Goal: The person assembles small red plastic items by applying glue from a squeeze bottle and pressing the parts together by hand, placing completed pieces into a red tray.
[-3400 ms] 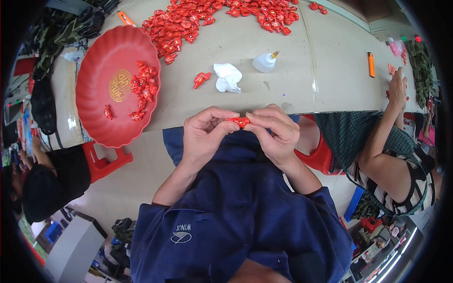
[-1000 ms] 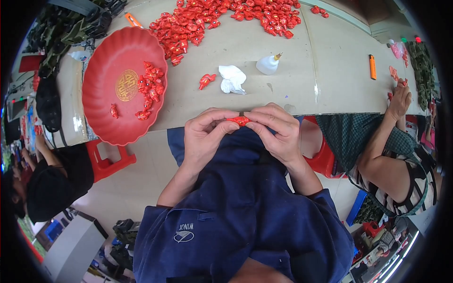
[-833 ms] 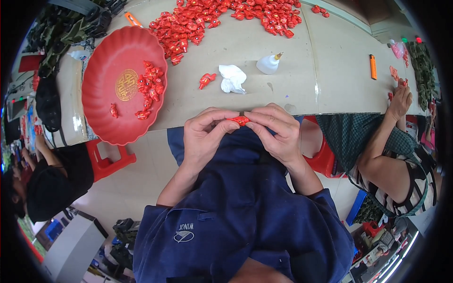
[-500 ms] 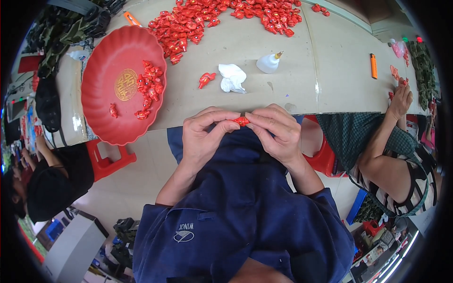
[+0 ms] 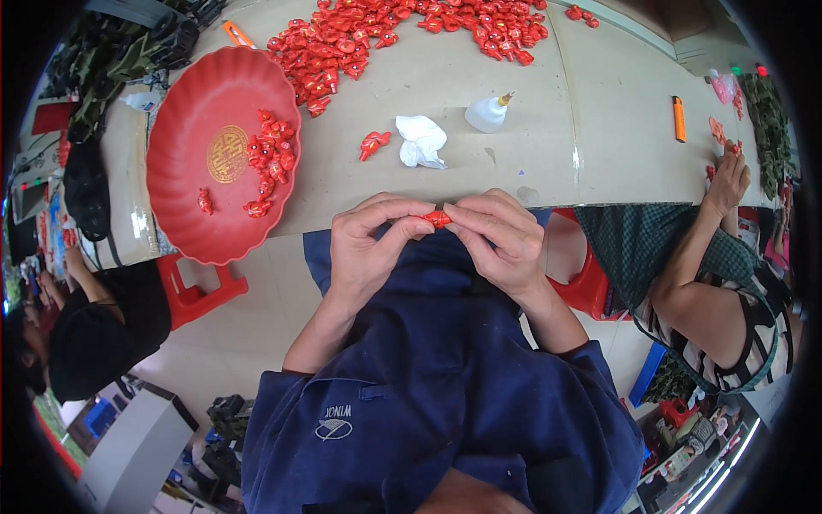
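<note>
Beige-grey sheeting covers the long worktable (image 5: 531, 167) in our shared workroom, and on it we take a crumpled white tissue (image 5: 421, 142) as our landmark. Nearer to us than the tissue, by the table's near edge and over our lap, is a small glossy red figurine (image 5: 437, 219) with yellowish markings; our fingers hide its finer shape. Our left hand (image 5: 370, 242) pinches one end between thumb and forefinger, and our right hand (image 5: 507, 243) grips the other end with its fingertips. Such a tiny piece seems to call for fingertips rather than palms, and holding it from both ends probably keeps it steady. Something dark shows between our fingers, too small for us to identify.

Just left of the tissue lies a loose red figurine (image 5: 374, 145), perhaps set apart to be within easy reach. Right of the tissue and slightly farther off, a white squeeze bottle with a narrow yellowish tip (image 5: 487, 115) appears upright, likely to keep its contents in. Well left of the tissue, a scalloped red tray with a gold emblem (image 5: 184, 137) gathers a cluster of red figurines (image 5: 272, 154), presumably so they cannot scatter. Beyond the tissue spreads a large heap of red figurines (image 5: 342, 43). Far right of the tissue are a slim orange tool (image 5: 679, 119) and a co-worker's hand (image 5: 730, 176).
</note>
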Demonstrator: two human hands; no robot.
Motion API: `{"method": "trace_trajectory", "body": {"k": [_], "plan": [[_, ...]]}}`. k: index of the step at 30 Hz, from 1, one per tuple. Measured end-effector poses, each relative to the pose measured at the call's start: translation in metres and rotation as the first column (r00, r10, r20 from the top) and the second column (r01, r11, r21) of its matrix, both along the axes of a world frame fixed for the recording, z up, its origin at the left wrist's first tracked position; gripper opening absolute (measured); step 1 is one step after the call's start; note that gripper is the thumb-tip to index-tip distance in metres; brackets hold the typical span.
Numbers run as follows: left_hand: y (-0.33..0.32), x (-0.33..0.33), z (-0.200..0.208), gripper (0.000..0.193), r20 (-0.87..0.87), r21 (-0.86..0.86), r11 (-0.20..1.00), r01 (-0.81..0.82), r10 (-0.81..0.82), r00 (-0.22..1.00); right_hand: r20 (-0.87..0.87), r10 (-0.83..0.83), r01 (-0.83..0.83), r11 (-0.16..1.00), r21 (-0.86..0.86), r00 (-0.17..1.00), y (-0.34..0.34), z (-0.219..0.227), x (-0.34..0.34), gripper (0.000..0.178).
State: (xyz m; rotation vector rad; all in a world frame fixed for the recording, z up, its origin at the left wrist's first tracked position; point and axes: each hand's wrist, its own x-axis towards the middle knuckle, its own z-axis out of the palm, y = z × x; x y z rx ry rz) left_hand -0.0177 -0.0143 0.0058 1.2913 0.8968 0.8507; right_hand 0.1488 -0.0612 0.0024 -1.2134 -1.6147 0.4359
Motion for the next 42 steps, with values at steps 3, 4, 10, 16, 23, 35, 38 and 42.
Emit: {"method": "trace_trajectory", "body": {"k": [3, 4, 10, 16, 23, 35, 38, 42], "plan": [[-0.001, 0.0, -0.001, 0.013, 0.013, -0.011, 1.0, -0.009, 0.009, 1.0, -0.011, -0.001, 0.001, 1.0, -0.012, 1.0, 0.0, 0.0, 0.0, 0.026], [-0.001, 0.0, -0.001, 0.013, 0.013, -0.011, 1.0, -0.008, 0.008, 1.0, -0.021, -0.003, 0.002, 1.0, -0.022, 1.0, 0.0, -0.001, 0.0, 0.025], [-0.002, 0.001, 0.0, 0.013, 0.02, -0.055, 0.998, -0.011, 0.012, 1.0, -0.083, 0.011, -0.019, 0.995, -0.094, 0.997, 0.0, 0.001, 0.001, 0.023], [-0.001, 0.0, 0.0, 0.013, 0.031, -0.101, 0.995, -0.006, 0.009, 0.999, -0.125, 0.01, -0.026, 0.992, -0.126, 0.992, 0.0, 0.001, 0.0, 0.022], [-0.001, 0.0, 0.0, 0.013, 0.03, -0.117, 0.993, -0.004, 0.008, 1.0, -0.123, 0.012, -0.028, 0.99, -0.136, 0.992, 0.001, 0.0, 0.0, 0.022], [-0.001, -0.003, 0.002, 0.014, 0.071, -0.204, 0.979, 0.023, -0.008, 0.997, -0.389, -0.034, -0.125, 0.918, -0.377, 0.921, -0.003, 0.009, -0.002, 0.017], [-0.001, -0.004, 0.003, 0.014, 0.086, -0.23, 0.973, 0.029, -0.009, 0.996, -0.368, -0.027, -0.126, 0.914, -0.385, 0.93, -0.002, 0.01, -0.002, 0.016], [0.0, -0.003, 0.002, 0.014, 0.106, -0.243, 0.969, 0.03, -0.004, 0.994, -0.377, -0.035, -0.128, 0.908, -0.4, 0.926, -0.001, 0.01, -0.002, 0.015]]}}
